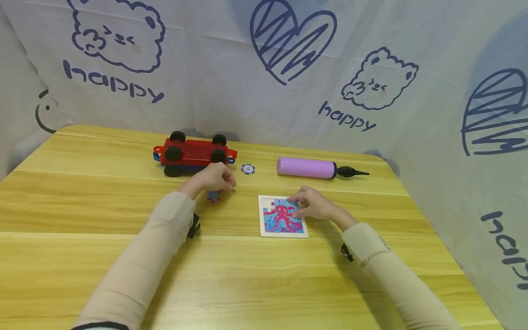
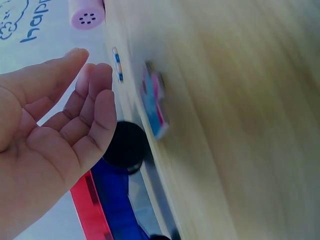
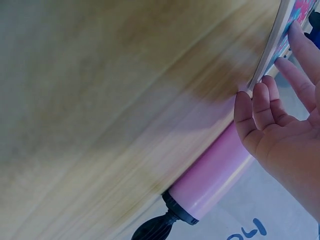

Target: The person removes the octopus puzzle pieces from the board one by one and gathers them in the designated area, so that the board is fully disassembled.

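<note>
lying under right fingers point(image 1: 298, 201): puzzle point(image 1: 282, 217)

Right hand point(image 3: 285, 115), fingertips at the puzzle board point(image 3: 280, 35) edge (pink pump point(image 3: 210, 180) beside it)

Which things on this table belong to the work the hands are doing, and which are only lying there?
Belong to the work:
- octopus puzzle board, under the right hand
- loose puzzle piece, on the table just below the left hand

Only lying there:
- red toy car, wheels up
- blue-and-white chip
- pink pump
</note>
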`<state>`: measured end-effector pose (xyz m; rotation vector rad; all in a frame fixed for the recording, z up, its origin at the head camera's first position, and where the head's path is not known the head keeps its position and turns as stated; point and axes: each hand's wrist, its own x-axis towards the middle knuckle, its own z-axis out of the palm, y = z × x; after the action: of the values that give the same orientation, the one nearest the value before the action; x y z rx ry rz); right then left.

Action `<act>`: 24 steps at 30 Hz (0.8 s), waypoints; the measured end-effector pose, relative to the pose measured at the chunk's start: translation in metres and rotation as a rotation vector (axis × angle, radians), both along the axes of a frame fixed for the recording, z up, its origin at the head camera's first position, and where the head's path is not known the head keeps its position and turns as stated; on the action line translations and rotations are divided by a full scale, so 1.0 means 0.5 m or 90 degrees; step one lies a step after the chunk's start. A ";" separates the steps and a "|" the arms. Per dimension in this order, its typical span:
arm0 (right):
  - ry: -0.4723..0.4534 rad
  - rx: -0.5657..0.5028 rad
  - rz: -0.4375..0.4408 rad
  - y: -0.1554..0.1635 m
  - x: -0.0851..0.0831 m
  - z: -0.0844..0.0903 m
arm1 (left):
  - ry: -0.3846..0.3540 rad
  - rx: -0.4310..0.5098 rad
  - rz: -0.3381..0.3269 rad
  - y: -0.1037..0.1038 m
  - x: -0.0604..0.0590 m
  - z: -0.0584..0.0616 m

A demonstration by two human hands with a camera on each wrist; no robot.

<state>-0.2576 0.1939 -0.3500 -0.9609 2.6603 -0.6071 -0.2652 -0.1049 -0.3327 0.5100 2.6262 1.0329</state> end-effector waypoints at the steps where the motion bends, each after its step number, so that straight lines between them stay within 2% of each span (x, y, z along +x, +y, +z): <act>1: 0.000 -0.001 0.001 0.001 -0.001 -0.001 | 0.003 -0.001 -0.005 0.005 0.000 0.001; 9: -0.004 -0.007 -0.002 0.001 0.000 -0.002 | 0.028 -0.031 -0.024 0.043 -0.003 0.006; 18: -0.004 -0.019 -0.006 0.001 0.000 -0.008 | -0.013 -0.012 -0.041 0.089 -0.006 0.004; 24: -0.006 -0.025 -0.006 0.003 -0.002 -0.010 | -0.015 -0.012 -0.062 0.127 -0.009 0.002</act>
<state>-0.2587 0.1953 -0.3548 -0.9549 2.6545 -0.6668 -0.2697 -0.0413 -0.3318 0.6109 2.5605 0.9779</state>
